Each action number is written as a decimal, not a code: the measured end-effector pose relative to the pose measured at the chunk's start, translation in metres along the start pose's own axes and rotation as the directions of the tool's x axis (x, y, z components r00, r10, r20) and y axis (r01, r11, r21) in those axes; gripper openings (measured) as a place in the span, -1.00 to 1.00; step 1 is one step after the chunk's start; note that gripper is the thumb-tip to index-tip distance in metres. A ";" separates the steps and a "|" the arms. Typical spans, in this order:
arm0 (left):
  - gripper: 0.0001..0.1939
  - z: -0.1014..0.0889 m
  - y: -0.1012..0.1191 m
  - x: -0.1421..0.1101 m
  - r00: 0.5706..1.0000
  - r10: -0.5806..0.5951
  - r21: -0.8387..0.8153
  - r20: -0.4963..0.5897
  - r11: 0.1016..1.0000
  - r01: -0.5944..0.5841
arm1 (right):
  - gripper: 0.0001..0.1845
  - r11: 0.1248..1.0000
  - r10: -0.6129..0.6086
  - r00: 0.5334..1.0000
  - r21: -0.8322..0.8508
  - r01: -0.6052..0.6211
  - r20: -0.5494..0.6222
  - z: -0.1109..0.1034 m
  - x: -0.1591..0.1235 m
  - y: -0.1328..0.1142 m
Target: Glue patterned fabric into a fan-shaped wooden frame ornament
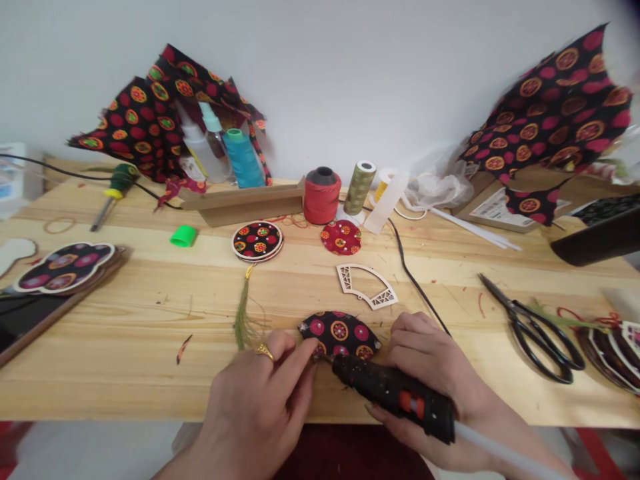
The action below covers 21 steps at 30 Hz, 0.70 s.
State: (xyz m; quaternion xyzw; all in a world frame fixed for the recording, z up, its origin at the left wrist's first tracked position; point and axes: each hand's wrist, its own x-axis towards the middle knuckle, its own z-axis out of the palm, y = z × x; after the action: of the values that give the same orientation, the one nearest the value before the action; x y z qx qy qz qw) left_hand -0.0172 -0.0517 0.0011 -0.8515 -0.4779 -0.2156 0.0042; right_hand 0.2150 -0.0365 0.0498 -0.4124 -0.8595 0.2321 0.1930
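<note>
My right hand (430, 367) is wrapped round a black glue gun (390, 393) with a white glue stick (505, 450) coming out of its back. The nozzle points left, at the lower edge of a fan-shaped piece of patterned dark fabric (340, 331) dotted with small beads. With its fingers closed at that piece's left lower edge, my left hand (265, 387) holds it against the table. A ring shows on one finger. Just beyond the fabric lies a pale wooden fan-shaped frame (367, 287) with cut-out ends.
A round tasselled ornament (257, 241) and a red fabric disc (341, 237) lie farther back. Thread spools, including a red one (323, 197), stand behind them. Black scissors (533, 330) lie at right, a screwdriver (115, 193) at left. A black cable (413, 273) crosses the table.
</note>
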 end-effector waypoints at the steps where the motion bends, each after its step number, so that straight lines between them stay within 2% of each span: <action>1: -0.76 0.000 0.000 0.000 1.000 -0.001 0.002 0.002 1.000 0.001 | -0.84 1.000 -0.004 1.000 0.000 0.005 -0.002 0.000 0.000 0.000; 21: -0.75 0.001 -0.001 0.000 1.000 0.006 -0.013 0.006 1.000 -0.006 | -0.83 1.000 0.010 1.000 -0.013 -0.010 -0.007 0.001 0.002 -0.001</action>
State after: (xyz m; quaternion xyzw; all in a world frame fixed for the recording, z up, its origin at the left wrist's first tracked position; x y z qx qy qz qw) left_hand -0.0175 -0.0508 0.0004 -0.8536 -0.4739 -0.2162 -0.0018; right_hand 0.2126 -0.0359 0.0493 -0.4189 -0.8583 0.2260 0.1920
